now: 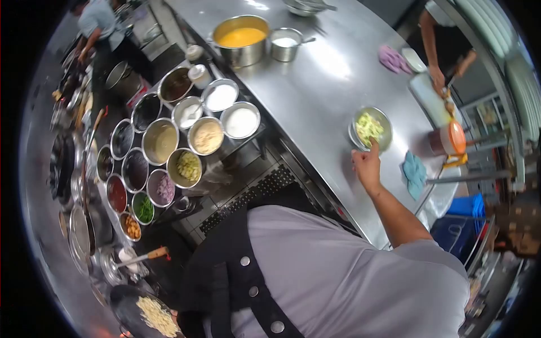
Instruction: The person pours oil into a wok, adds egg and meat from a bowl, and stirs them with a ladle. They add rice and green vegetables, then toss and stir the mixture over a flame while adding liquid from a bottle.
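My right hand reaches over the steel table to a small metal bowl. Its index finger stretches over the rim to the chopped pale-green pieces inside, while the other fingers are loosely bent and hold nothing. At the bottom left is a dark wok with pale yellow, shredded-looking food in it. A sliver of my left hand shows right at the wok's near edge; its fingers are mostly hidden behind my dark apron.
Metal containers of sauces, powders, chopped onion and greens crowd a stand at left. A large pot of orange liquid and a saucepan stand on the table. Beyond the bowl are a blue cloth, an orange-rimmed container and a co-worker's hands.
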A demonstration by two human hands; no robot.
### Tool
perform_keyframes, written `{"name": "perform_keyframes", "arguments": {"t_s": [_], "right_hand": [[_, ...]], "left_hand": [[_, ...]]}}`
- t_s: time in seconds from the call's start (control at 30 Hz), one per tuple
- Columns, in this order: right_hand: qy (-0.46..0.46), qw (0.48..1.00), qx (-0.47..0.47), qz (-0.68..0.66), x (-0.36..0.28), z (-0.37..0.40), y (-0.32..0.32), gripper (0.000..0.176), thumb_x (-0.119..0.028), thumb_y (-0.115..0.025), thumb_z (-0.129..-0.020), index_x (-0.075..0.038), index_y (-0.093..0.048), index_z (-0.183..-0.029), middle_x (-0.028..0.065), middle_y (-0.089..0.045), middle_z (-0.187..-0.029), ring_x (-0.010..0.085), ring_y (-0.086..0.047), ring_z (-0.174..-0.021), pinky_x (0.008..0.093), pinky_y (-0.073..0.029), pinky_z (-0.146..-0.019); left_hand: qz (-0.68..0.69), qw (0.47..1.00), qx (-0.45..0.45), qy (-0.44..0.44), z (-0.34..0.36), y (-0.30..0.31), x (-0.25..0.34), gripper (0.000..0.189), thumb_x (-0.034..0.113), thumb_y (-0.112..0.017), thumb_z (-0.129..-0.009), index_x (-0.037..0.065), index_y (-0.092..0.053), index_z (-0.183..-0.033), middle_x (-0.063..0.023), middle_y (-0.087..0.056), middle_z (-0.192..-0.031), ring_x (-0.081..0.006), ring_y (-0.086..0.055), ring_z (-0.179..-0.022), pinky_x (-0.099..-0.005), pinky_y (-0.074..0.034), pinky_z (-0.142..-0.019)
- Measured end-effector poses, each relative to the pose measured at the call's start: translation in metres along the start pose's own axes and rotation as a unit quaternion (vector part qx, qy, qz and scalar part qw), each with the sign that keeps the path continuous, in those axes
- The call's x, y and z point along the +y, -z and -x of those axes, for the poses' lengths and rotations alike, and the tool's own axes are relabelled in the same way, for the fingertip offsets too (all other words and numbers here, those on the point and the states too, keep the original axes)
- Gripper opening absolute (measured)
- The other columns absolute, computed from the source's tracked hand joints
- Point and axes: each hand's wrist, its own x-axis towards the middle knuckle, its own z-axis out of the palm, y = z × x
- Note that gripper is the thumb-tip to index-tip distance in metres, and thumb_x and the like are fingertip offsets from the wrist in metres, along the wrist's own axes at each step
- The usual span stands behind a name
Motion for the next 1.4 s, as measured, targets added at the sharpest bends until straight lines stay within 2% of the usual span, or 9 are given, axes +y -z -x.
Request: {"name": "perform_keyframes", "arguments": {"t_s": [0.2, 0.37, 0.53, 0.63, 0.8, 0.93, 0.97, 1.23, 1.4], "right_hand": [[-0.108, 0.991, 0.007, 0.075, 0.021, -0.017, 0.041, 0.022, -0.016, -0.064, -0.097, -0.002, -0.060, -0.113, 0.0080, -0.066, -0.068, 0.0171, -0.062, -0.056, 0.0328, -0.050, -0.053], [0.200, 0.923, 0.038, 0.327, -0.038, 0.000, 0.043, 0.016, -0.013, -0.070, -0.090, -0.005, -0.063, -0.102, 0.0174, -0.068, -0.078, 0.0341, -0.068, -0.070, 0.0429, -0.054, -0.065], [0.355, 0.904, -0.192, 0.142, -0.139, 0.077, -0.078, 0.021, -0.011, -0.074, -0.085, -0.007, -0.064, -0.104, 0.0171, -0.067, -0.084, 0.0378, -0.067, -0.076, 0.0449, -0.053, -0.067], [0.458, 0.782, -0.422, -0.020, -0.218, 0.155, -0.167, 0.018, -0.017, -0.069, -0.092, -0.003, -0.060, -0.099, 0.0166, -0.068, -0.079, 0.0342, -0.068, -0.072, 0.0424, -0.053, -0.064], [0.135, 0.591, -0.699, -0.379, -0.344, 0.323, -0.246, 0.060, -0.058, -0.043, -0.104, -0.003, -0.059, -0.086, 0.0087, -0.058, -0.059, 0.0212, -0.060, -0.055, 0.0345, -0.048, -0.054], [-0.119, 0.428, -0.843, -0.302, -0.365, 0.451, -0.305, 0.081, -0.075, -0.029, -0.098, -0.010, -0.045, -0.052, 0.0025, -0.036, -0.044, 0.0195, -0.042, -0.044, 0.0338, -0.033, -0.045], [-0.193, 0.498, -0.825, -0.185, -0.368, 0.487, -0.313, 0.081, -0.076, -0.032, -0.097, -0.015, -0.033, -0.044, 0.0010, -0.028, -0.044, 0.0211, -0.036, -0.043, 0.0342, -0.031, -0.046], [-0.170, 0.399, -0.871, -0.230, -0.366, 0.545, -0.363, 0.074, -0.068, -0.036, -0.102, -0.010, -0.048, -0.058, 0.0027, -0.039, -0.049, 0.0215, -0.045, -0.050, 0.0331, -0.036, -0.050], [0.187, 0.632, -0.749, -0.067, -0.267, 0.483, -0.392, 0.036, -0.039, -0.054, -0.104, -0.003, -0.060, -0.104, 0.0097, -0.066, -0.073, 0.0227, -0.066, -0.063, 0.0313, -0.052, -0.060]], "left_hand": [[0.024, 0.999, -0.012, -0.018, -0.004, -0.003, 0.000, 0.046, 0.038, -0.055, -0.103, 0.001, -0.061, -0.078, -0.0220, -0.060, -0.077, -0.0444, -0.056, -0.074, -0.0528, -0.042, -0.066], [0.040, 0.998, -0.036, -0.011, -0.004, -0.002, -0.035, 0.046, 0.038, -0.054, -0.104, 0.001, -0.061, -0.079, -0.0222, -0.060, -0.078, -0.0446, -0.056, -0.075, -0.0529, -0.042, -0.067], [0.045, 0.994, -0.099, 0.014, 0.007, 0.000, -0.056, 0.045, 0.039, -0.051, -0.105, 0.001, -0.063, -0.085, -0.0228, -0.062, -0.084, -0.0456, -0.057, -0.078, -0.0539, -0.043, -0.068], [0.056, 0.994, -0.062, 0.064, 0.008, -0.004, -0.054, 0.047, 0.043, -0.055, -0.101, 0.002, -0.060, -0.078, -0.0207, -0.060, -0.079, -0.0443, -0.057, -0.077, -0.0547, -0.043, -0.068], [0.077, 0.971, -0.218, 0.054, -0.017, 0.025, -0.058, 0.047, 0.039, -0.051, -0.100, 0.003, -0.065, -0.073, -0.0217, -0.064, -0.080, -0.0427, -0.062, -0.080, -0.0551, -0.047, -0.071], [0.117, 0.985, -0.124, 0.010, 0.000, 0.017, -0.075, 0.034, 0.035, -0.054, -0.100, 0.007, -0.063, -0.085, -0.0145, -0.064, -0.084, -0.0367, -0.065, -0.081, -0.0506, -0.053, -0.069], [0.117, 0.986, -0.119, 0.006, 0.001, 0.018, -0.074, 0.032, 0.034, -0.055, -0.100, 0.007, -0.061, -0.085, -0.0136, -0.064, -0.084, -0.0350, -0.066, -0.079, -0.0490, -0.054, -0.069], [0.139, 0.983, -0.123, 0.001, -0.002, 0.029, -0.075, 0.029, 0.030, -0.058, -0.099, 0.007, -0.059, -0.082, -0.0125, -0.064, -0.083, -0.0338, -0.066, -0.076, -0.0483, -0.054, -0.065], [0.135, 0.980, -0.142, 0.015, 0.002, 0.018, -0.071, 0.031, 0.034, -0.055, -0.099, 0.009, -0.063, -0.083, -0.0133, -0.064, -0.084, -0.0379, -0.064, -0.081, -0.0517, -0.051, -0.069]]}}
